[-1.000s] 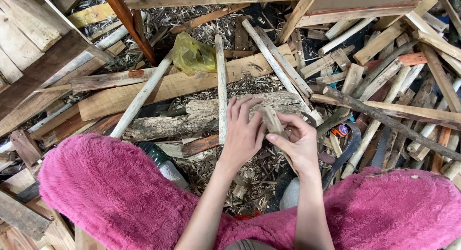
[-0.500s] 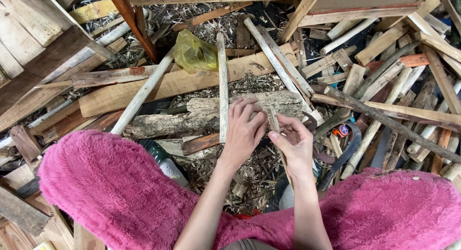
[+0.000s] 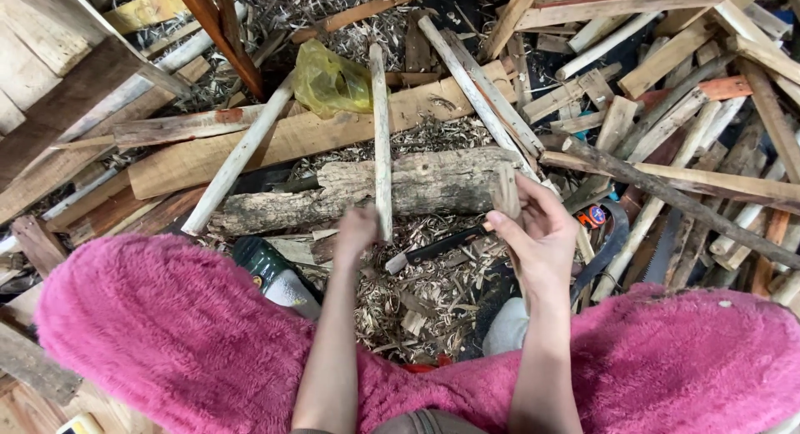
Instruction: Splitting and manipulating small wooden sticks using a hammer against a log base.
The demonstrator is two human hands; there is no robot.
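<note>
My right hand (image 3: pixel 540 234) holds a small flat piece of wood (image 3: pixel 505 190) upright between thumb and fingers, just in front of a rough log (image 3: pixel 417 184) that lies crosswise on the ground. My left hand (image 3: pixel 357 232) is blurred; its fingers are curled near the lower end of a thin pale stick (image 3: pixel 381 142) leaning over the log. Whether it grips the stick is unclear. A dark-handled blade tool (image 3: pixel 433 247) lies on wood shavings between my hands. My knees are covered in pink fleece (image 3: pixel 167 334).
Planks, slats and sticks lie piled all around. A yellow plastic bag (image 3: pixel 332 82) sits behind the log. A green bottle (image 3: pixel 271 271) rests by my left knee. A curved saw blade (image 3: pixel 612 242) lies to the right. Shavings cover the ground.
My hands were together on the small wood piece; they have now separated. The left hand dropped down and left toward the thin stick, while the right keeps the piece raised.
</note>
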